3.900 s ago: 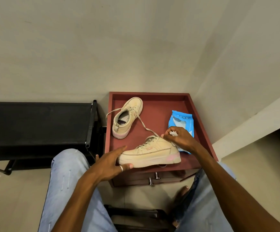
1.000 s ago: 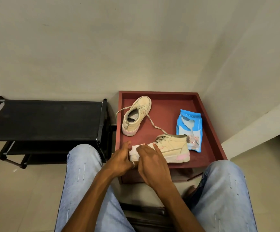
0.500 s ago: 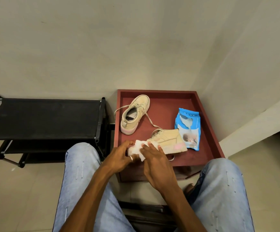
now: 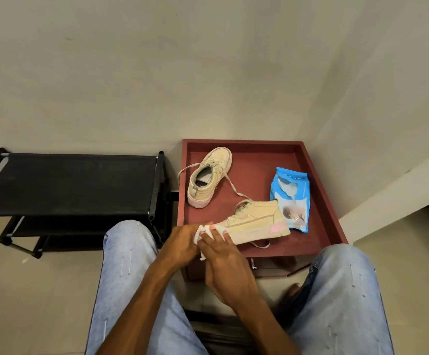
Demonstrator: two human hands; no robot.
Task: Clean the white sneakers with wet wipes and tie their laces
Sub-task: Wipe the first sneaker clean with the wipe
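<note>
Two cream sneakers with pink heels lie on a red wooden stand (image 4: 318,242). The near sneaker (image 4: 254,221) lies sideways along the front edge, heel to the right, its laces loose. My left hand (image 4: 182,243) grips its toe. My right hand (image 4: 223,254) presses a white wet wipe (image 4: 204,230) against that toe, fingers curled over the wipe. The far sneaker (image 4: 209,179) stands upright at the back left, laces undone and trailing toward the near one. A blue wet-wipe pack (image 4: 291,198) lies flat to the right of the shoes.
A black shoe rack (image 4: 67,183) stands left of the stand. Walls close in behind and to the right. My knees in light jeans flank the stand's front, and a drawer handle (image 4: 253,263) shows under its front edge.
Since a second ago the near sneaker's toe has been lifted slightly and the wipe rubbed over it by my right hand; earlier that hand was at the heel by the pack.
</note>
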